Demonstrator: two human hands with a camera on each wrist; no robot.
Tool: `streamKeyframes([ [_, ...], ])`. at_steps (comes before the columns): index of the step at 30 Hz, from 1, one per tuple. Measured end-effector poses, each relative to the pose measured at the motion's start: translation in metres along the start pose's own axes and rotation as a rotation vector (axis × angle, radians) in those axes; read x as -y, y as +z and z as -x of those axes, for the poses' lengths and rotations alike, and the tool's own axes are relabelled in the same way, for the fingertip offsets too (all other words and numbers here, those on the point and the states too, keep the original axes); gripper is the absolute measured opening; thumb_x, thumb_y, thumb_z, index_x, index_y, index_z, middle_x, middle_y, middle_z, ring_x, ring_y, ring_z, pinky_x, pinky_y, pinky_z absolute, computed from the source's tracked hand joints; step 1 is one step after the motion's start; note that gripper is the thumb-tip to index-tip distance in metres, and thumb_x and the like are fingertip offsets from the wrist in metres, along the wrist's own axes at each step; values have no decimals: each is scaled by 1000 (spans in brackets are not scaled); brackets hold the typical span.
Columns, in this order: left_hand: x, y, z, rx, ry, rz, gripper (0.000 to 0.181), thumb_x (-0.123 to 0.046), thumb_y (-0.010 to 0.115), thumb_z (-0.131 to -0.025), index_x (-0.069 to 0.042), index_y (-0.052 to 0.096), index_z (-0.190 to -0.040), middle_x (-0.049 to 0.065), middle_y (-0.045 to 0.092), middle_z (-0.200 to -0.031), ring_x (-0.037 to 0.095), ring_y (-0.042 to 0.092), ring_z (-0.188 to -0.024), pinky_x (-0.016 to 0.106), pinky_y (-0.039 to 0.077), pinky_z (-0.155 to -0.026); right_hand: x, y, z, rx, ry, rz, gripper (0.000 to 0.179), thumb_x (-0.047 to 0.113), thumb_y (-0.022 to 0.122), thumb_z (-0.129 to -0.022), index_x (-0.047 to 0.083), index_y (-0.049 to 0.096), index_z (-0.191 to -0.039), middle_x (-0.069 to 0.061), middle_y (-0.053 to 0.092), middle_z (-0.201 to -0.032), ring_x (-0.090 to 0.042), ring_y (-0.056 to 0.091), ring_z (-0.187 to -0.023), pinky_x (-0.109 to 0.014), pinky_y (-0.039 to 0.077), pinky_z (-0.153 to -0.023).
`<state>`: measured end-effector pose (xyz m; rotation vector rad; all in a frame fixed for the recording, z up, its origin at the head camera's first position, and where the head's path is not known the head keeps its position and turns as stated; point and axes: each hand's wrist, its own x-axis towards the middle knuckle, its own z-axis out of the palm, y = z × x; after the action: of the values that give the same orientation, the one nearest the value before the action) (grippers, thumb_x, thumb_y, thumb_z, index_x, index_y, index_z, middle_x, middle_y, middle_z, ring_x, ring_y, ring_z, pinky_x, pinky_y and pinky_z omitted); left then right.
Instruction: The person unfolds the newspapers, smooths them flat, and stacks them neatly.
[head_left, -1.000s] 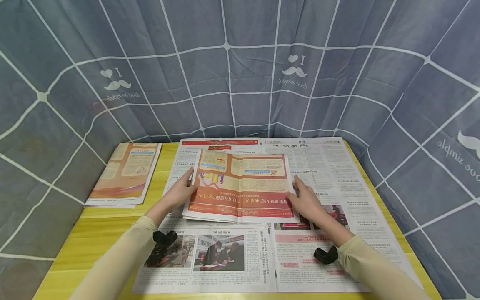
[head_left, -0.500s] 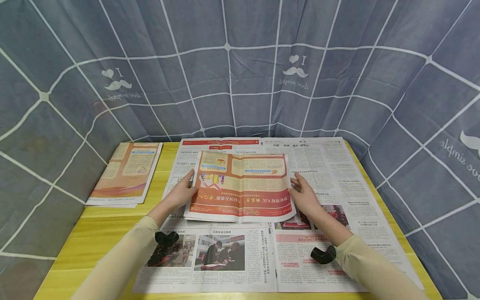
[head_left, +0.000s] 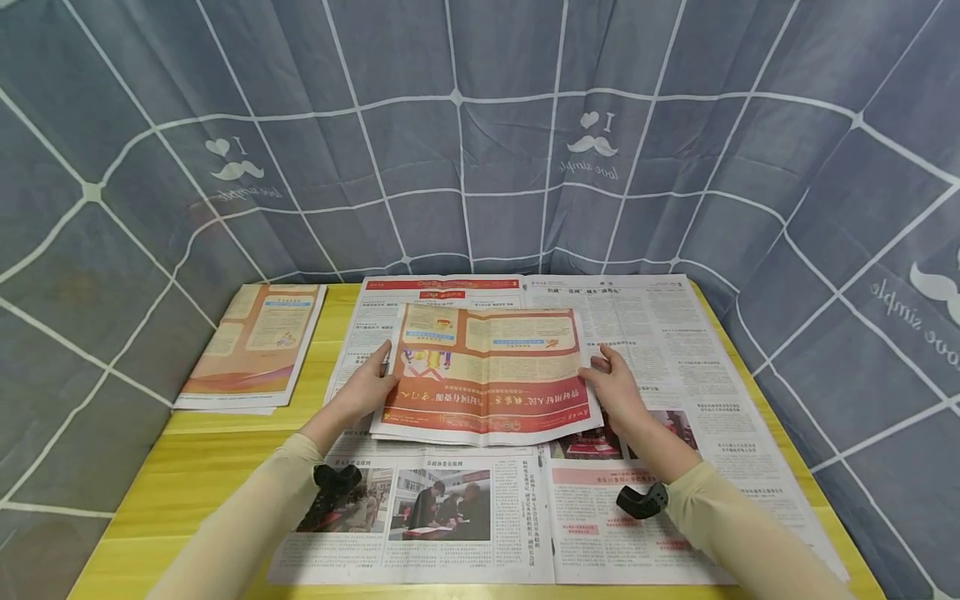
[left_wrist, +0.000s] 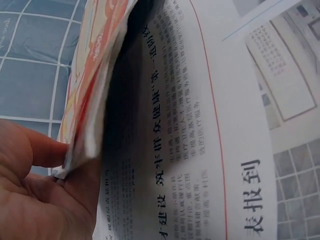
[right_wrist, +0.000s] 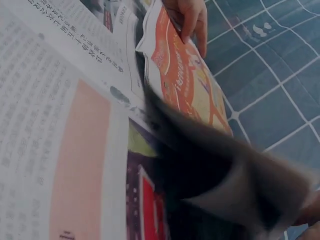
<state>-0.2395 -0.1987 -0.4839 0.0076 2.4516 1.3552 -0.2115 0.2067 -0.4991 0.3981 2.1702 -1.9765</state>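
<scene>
A folded newspaper [head_left: 487,375], orange and red with a centre crease, is held over a larger spread newspaper [head_left: 450,571]. My left hand [head_left: 363,390] pinches its left edge; in the left wrist view the thumb [left_wrist: 47,152] lies on the printed face and the fingers are beneath. At the opposite edge my right hand [head_left: 617,392] grips the paper with its thumb in front. The right wrist view shows the right edge of the folded newspaper [right_wrist: 185,80] bent and blurred close to the camera, with most of the right hand hidden behind it.
On the left of the yellow table [head_left: 210,467] lies another folded orange newspaper [head_left: 251,346]. A grey curtain [head_left: 495,150] with white grid lines stands around the back and sides. Each wrist wears a black device, such as the left wrist device [head_left: 336,483].
The right hand's thumb and fingers have shifted along the folded newspaper's right edge, which now lifts and bends slightly. Both hands and the newspaper have moved a little to the right.
</scene>
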Motion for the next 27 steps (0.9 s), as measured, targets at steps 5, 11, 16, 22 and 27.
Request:
streamKeyframes([
  [5,-2,3,1,1,-1,37,71,-10,43,-109,-8,-1,-166,34,45,-147,28,70,-97,39,58,-76,-7,-3,-1,49,42,58,80,16,53,-105,5,1,-165,-26,34,-158,-34,60,-119,-33,56,-80],
  [11,-2,7,3,26,12,51,72,-11,44,-109,-9,-1,-166,33,47,-146,26,70,-93,38,58,-76,-13,-10,2,77,-25,173,74,19,50,-107,7,6,-165,-26,40,-155,-21,69,-91,-33,56,-70],
  [16,-4,13,9,67,32,59,74,-12,46,-109,-10,-1,-166,30,59,-133,24,71,-87,37,57,-72,-16,-24,9,79,-47,191,72,18,47,-108,14,5,-167,-27,48,-147,-24,71,-86,-38,58,-67],
  [22,-7,23,17,99,49,31,77,-12,49,-109,-11,-2,-166,15,69,-89,17,60,-60,32,47,-54,-21,-39,19,68,-57,243,71,15,47,-108,14,7,-167,-29,50,-143,-23,71,-86,-38,57,-67],
  [27,-7,30,19,105,63,-8,77,-13,50,-108,-10,-2,-166,10,66,-81,15,56,-54,31,44,-51,-25,-46,24,70,-90,283,71,13,47,-108,11,7,-166,-30,51,-141,-23,70,-88,-36,56,-68],
])
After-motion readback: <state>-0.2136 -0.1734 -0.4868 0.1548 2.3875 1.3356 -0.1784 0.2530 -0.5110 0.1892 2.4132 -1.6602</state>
